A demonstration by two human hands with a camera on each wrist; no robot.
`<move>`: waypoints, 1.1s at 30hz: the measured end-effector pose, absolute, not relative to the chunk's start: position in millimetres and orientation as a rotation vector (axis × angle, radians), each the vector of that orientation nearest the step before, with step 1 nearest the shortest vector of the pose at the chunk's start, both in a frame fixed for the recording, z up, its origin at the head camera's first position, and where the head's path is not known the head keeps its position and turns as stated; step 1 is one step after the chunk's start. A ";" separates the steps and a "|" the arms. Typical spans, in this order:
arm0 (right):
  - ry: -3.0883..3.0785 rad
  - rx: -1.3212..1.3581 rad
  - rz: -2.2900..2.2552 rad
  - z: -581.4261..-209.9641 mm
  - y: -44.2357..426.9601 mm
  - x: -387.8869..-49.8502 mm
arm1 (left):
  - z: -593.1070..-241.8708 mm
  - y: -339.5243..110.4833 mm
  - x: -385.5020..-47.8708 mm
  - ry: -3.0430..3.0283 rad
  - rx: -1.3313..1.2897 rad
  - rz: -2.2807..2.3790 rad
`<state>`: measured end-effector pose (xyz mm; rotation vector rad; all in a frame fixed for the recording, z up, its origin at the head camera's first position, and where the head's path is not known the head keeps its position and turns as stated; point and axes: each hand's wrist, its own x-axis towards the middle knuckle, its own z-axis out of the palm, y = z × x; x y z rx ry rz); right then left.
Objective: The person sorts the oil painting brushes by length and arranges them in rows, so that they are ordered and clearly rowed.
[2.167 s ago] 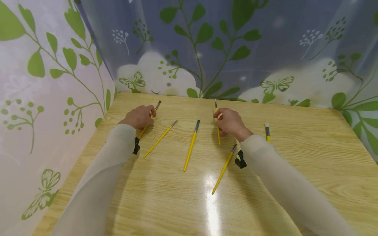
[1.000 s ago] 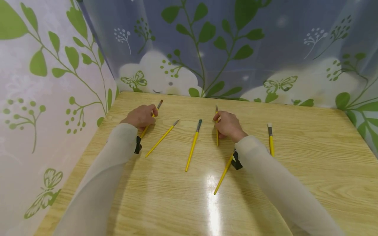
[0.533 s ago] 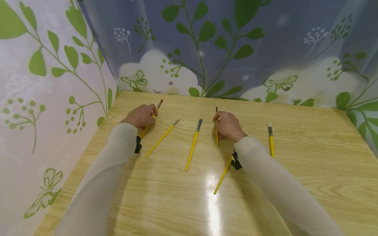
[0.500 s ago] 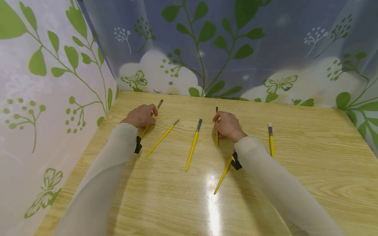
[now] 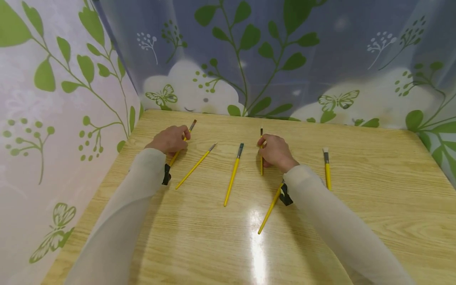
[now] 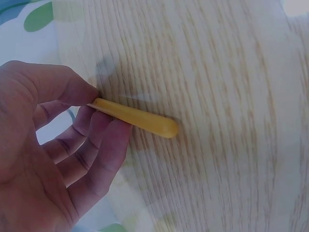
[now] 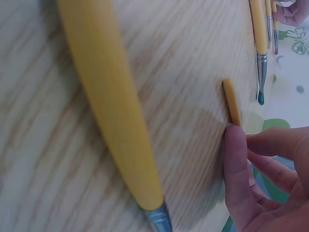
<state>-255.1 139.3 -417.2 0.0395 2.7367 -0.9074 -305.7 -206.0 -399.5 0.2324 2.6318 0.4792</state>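
At the far left of the table, in the head view, my left hand (image 5: 168, 140) pinches a yellow-handled paintbrush (image 5: 193, 126) with reddish-brown bristles. The left wrist view shows its rounded handle end (image 6: 145, 120) poking out between thumb and fingers. My right hand (image 5: 276, 150) pinches a thin dark-tipped paintbrush (image 5: 262, 168) between thumb and fingers, its tip towards the back wall. In the right wrist view the handle end (image 7: 231, 99) sticks out past the fingertips. Between the hands lie a fine pointed paintbrush (image 5: 196, 168) and a flat teal-tipped paintbrush (image 5: 232, 178).
Another paintbrush (image 5: 268, 211) lies partly hidden under my right wrist. A broad white-bristled paintbrush (image 5: 327, 170) lies further right, its lower end behind the sleeve. The wood-grain table (image 5: 199, 237) meets a leaf-patterned backdrop (image 5: 270, 79) at the back and left.
Compared with the earliest frame, the right hand and its paintbrush have shifted slightly left, and the brush now lies straighter, its tip nearer me. The left hand still grips its brush in place.
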 end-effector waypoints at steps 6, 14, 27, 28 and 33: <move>2.731 0.050 -0.922 -418.9 140.2 -255.7 | -398.5 -205.7 -305.3 2.633 0.229 0.475; 2.741 0.039 -0.972 -415.7 144.6 -251.7 | -397.8 -204.5 -304.5 2.641 0.237 0.464; 2.744 -0.033 -1.039 -407.5 138.5 -238.4 | -399.5 -204.2 -304.1 2.652 0.241 0.462; 2.744 -0.043 -1.039 -406.9 136.9 -236.9 | -399.8 -204.4 -304.2 2.651 0.240 0.462; 2.746 -0.100 -1.015 -405.4 128.3 -231.6 | -400.2 -205.0 -304.3 2.647 0.236 0.463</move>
